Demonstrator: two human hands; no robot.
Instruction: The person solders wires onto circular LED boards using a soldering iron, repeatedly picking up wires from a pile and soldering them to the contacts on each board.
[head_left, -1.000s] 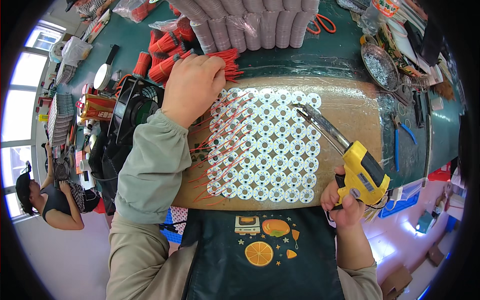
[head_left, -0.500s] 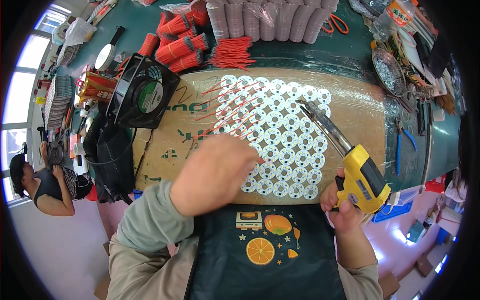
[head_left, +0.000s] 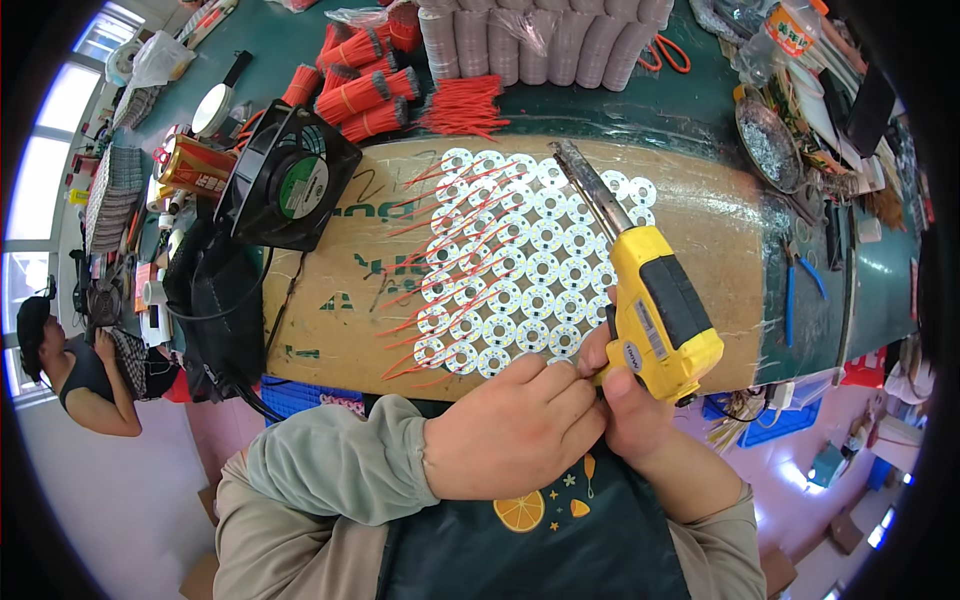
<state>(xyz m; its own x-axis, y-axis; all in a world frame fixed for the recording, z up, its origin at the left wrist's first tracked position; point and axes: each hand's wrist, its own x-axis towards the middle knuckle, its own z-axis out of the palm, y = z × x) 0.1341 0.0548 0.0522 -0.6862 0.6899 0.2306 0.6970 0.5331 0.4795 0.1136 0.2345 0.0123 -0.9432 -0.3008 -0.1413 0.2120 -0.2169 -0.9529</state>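
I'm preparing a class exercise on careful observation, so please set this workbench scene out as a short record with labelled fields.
Hands: left grip bunched close beside the right grip; anything pinched there is hidden
Tool: yellow soldering gun in the right grip, its tip pointing away from the person
Work surface: brown sheet on a green table
Laid out: rows of white discs, thin red wires across the left columns
Far side: red wire bundles, tall grey stacks
Left side: black fan
Right side: blue pliers

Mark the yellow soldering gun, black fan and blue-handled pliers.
Yellow soldering gun (head_left: 632, 280): head view, on its yellow casing.
Black fan (head_left: 303, 188): head view, on the hub label.
Blue-handled pliers (head_left: 790, 300): head view, on one blue handle.
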